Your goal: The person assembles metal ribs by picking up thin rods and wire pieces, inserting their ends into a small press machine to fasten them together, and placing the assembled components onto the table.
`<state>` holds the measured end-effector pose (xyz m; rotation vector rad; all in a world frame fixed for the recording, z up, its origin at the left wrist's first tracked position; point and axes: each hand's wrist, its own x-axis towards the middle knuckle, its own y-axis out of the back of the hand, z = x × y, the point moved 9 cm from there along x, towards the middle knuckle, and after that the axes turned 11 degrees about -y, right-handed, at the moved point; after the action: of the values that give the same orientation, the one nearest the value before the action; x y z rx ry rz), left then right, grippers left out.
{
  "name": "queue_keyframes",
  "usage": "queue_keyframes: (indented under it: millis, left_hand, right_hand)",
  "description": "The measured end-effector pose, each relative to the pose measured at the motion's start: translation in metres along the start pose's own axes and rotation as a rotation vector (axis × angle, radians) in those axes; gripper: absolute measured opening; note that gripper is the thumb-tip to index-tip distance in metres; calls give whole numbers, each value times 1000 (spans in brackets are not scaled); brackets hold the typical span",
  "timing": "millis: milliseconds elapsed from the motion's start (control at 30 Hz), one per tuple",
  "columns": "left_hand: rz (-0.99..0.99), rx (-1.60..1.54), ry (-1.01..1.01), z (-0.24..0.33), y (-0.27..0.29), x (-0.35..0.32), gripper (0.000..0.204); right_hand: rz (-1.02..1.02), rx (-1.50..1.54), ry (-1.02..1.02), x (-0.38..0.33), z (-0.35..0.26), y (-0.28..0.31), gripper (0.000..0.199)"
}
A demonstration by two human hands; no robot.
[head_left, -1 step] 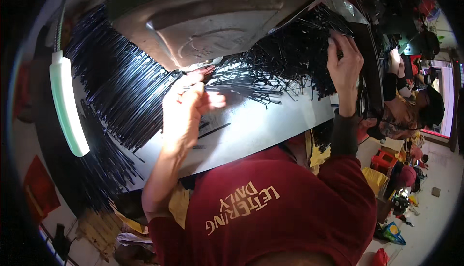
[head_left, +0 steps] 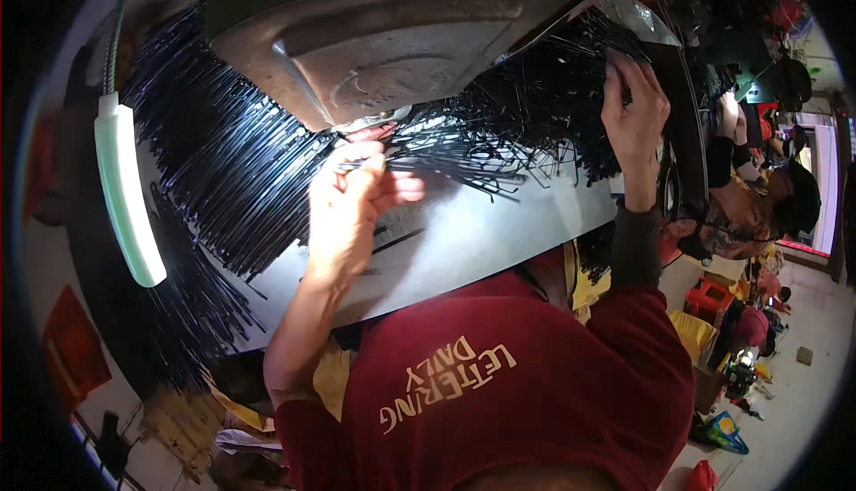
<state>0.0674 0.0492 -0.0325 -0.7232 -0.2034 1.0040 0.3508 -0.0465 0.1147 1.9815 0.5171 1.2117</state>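
Note:
My left hand (head_left: pixel 349 210) is raised under the metal machine head (head_left: pixel 383 45), its thumb and index finger pinched on a thin black rod (head_left: pixel 343 166). The other fingers of that hand curl loosely to the right. My right hand (head_left: pixel 638 109) is at the far right of the worktop, fingers bent around the ends of thin black rods in a dark heap (head_left: pixel 544 90). Its fingertips are partly lost among them. A dense layer of straight black rods (head_left: pixel 241 165) lies left of my left hand. Between my hands, a looser bundle (head_left: pixel 464 168) fans out, some with bent ends.
A lit lamp bar (head_left: pixel 131 192) hangs at the left on a flexible neck. The pale metal worktop (head_left: pixel 499 223) slopes in front of me, with a few loose rods on it. Farther right, a person in a dark cap (head_left: pixel 794 197) sits near a red stool (head_left: pixel 709 295).
My left hand has shifted slightly to the right, still close beneath the machine head. My right hand has barely moved.

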Motion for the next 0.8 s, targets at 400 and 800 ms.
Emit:
queue_keyframes:
  millis: [400, 800]
  left_hand:
    - [-12, 14, 50, -1, 4, -16, 15]
    - [198, -211, 17, 5, 25, -11, 9]
  right_hand:
    - [-17, -69, 387, 11, -53, -49, 16]
    - [-456, 472, 593, -87, -183, -95, 24]
